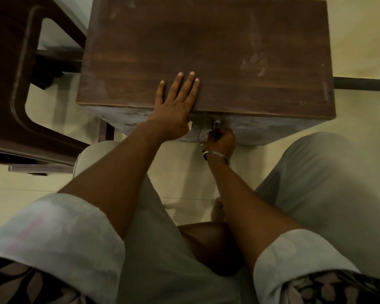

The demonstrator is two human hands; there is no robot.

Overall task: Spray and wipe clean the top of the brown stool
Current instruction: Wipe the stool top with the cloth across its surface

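Note:
A boxy brown wooden stool point(217, 51) stands right in front of me, its flat top smeared with pale dusty marks on the right side. My left hand point(176, 104) lies flat on the near edge of the top, fingers spread, holding nothing. My right hand point(221, 139) is lower, against the stool's front face, its fingers closed around a small metal handle point(216, 125) by the seam between two little doors. No spray bottle or cloth shows in the head view.
A dark brown plastic chair point(15, 84) stands close on the left, almost touching the stool. My knees in grey trousers point(329, 183) flank the stool's front. Pale tiled floor point(364, 40) lies to the right, crossed by a dark strip.

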